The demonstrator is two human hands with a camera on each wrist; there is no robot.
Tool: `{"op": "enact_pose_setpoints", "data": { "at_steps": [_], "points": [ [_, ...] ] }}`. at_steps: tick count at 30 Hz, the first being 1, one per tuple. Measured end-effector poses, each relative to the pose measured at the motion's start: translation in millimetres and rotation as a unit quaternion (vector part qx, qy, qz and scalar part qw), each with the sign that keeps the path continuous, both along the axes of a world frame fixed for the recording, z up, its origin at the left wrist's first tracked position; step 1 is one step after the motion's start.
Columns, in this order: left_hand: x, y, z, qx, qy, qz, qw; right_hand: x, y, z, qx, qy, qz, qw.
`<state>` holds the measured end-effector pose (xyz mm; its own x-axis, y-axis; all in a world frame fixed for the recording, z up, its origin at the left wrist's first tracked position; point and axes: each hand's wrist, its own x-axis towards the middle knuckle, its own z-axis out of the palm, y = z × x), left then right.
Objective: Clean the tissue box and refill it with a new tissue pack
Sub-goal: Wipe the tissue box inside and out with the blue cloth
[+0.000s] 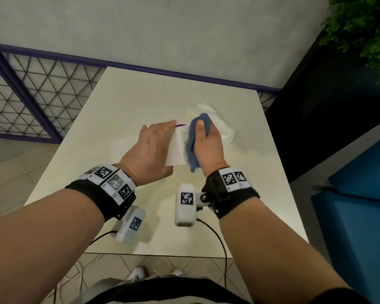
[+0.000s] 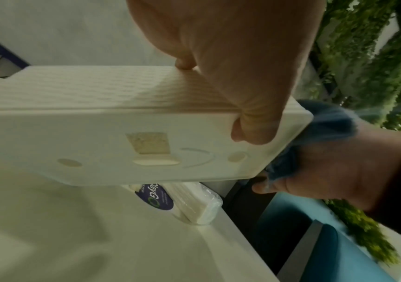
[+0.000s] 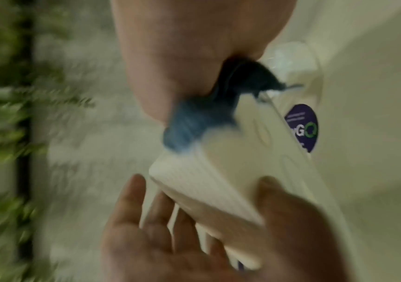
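The left hand (image 1: 150,152) grips the box (image 1: 175,150), thumb on one broad face and fingers (image 3: 132,198) wrapped over the ribbed side, holding it clear above the table (image 1: 127,119). The right hand (image 1: 208,145) is clenched round a bunched blue cloth (image 1: 192,145), thumb on top, pressing it against the box's end nearest the pack. The cloth looks soft and fuzzy; its edges are blurred.

The box is white hard plastic, a flat rectangular block with rounded corners. Its narrow sides carry fine ridges; the smooth face seen from the left wrist has two oval dimples, a recessed tab and a curved groove.

Beneath and beyond the box, the pack (image 2: 194,202) lies flat on the table near its far right corner: a soft white brick in clear glossy wrap with a dark purple oval label.

The tabletop is pale, smooth and square. Green foliage (image 1: 360,29) hangs at the right, and a diamond mesh rail (image 1: 31,95) stands at the left.
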<state>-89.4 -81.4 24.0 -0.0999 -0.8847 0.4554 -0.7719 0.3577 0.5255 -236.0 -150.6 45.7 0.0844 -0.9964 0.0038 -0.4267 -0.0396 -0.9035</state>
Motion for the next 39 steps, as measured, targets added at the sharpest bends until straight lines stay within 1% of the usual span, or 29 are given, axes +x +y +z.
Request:
{"op": "enact_pose_setpoints", "data": {
  "at_steps": [1, 3, 6, 7, 8, 10, 13, 15, 17, 19, 20, 21, 23, 25, 27, 29, 30, 32, 35, 36, 37, 39],
  "points": [
    [0, 0, -1, -0.001, -0.010, -0.006, 1.000, 1, -1, -1, 0.015, -0.014, -0.014, 1.000],
    [2, 1, -2, 0.007, -0.017, -0.007, 1.000, 7, 12, -2, 0.009, -0.002, 0.008, 1.000],
    [3, 3, -5, -0.008, -0.017, -0.013, 1.000, 13, 50, -1, -0.058, 0.088, 0.065, 0.992],
    [1, 4, -6, -0.011, -0.017, -0.015, 1.000, 11, 56, -2, -0.082, 0.109, 0.072, 0.988],
    [0, 4, -6, -0.012, -0.015, -0.013, 1.000, 9, 54, -1, -0.097, 0.116, 0.070, 0.986],
    [-3, 4, -6, -0.019, -0.008, 0.002, 1.000, 3, 38, 0, -0.089, 0.100, 0.054, 0.990],
    [-4, 11, -6, -0.015, 0.020, 0.021, 0.999, -8, 14, 6, -0.008, 0.023, 0.014, 1.000],
    [-1, 15, -7, -0.022, 0.016, 0.015, 1.000, -15, 7, 14, 0.095, 0.005, 0.001, 0.995],
    [4, 17, -10, -0.038, 0.001, 0.004, 0.999, -24, -2, 19, 0.228, -0.047, -0.004, 0.973],
    [10, 19, -10, -0.039, -0.011, -0.017, 0.999, -31, -11, 22, 0.346, -0.139, -0.007, 0.928],
    [13, 19, -11, -0.032, -0.018, -0.029, 0.999, -35, -13, 23, 0.383, -0.174, -0.007, 0.907],
    [16, 20, -11, -0.020, -0.024, -0.040, 0.999, -37, -14, 24, 0.399, -0.187, -0.007, 0.898],
    [23, 21, -14, 0.001, -0.042, -0.053, 0.998, -34, -11, 24, 0.404, -0.208, -0.028, 0.891],
    [26, 20, -14, 0.008, -0.080, -0.039, 0.996, -24, -5, 21, 0.395, -0.226, -0.073, 0.887],
    [22, 20, -8, 0.010, -0.137, 0.026, 0.990, -11, 2, 19, 0.360, -0.211, -0.120, 0.901],
    [10, 21, 0, 0.010, -0.204, 0.105, 0.973, 3, 9, 20, 0.316, -0.196, -0.147, 0.917],
    [4, 21, 0, 0.011, -0.229, 0.126, 0.965, 10, 14, 20, 0.293, -0.201, -0.151, 0.922],
    [-6, 18, -2, 0.019, -0.242, 0.149, 0.959, 26, 26, 19, 0.246, -0.214, -0.141, 0.935],
    [-2, 15, -2, 0.027, -0.228, 0.199, 0.953, 40, 41, 23, 0.198, -0.203, -0.083, 0.955],
    [3, 15, 0, 0.032, -0.208, 0.210, 0.955, 39, 42, 25, 0.193, -0.197, -0.066, 0.959],
    [10, 15, 0, 0.045, -0.165, 0.216, 0.961, 35, 40, 28, 0.190, -0.198, -0.058, 0.960],
    [25, 19, -1, 0.083, -0.040, 0.207, 0.974, 20, 29, 32, 0.175, -0.221, -0.081, 0.956]
  ]
}}
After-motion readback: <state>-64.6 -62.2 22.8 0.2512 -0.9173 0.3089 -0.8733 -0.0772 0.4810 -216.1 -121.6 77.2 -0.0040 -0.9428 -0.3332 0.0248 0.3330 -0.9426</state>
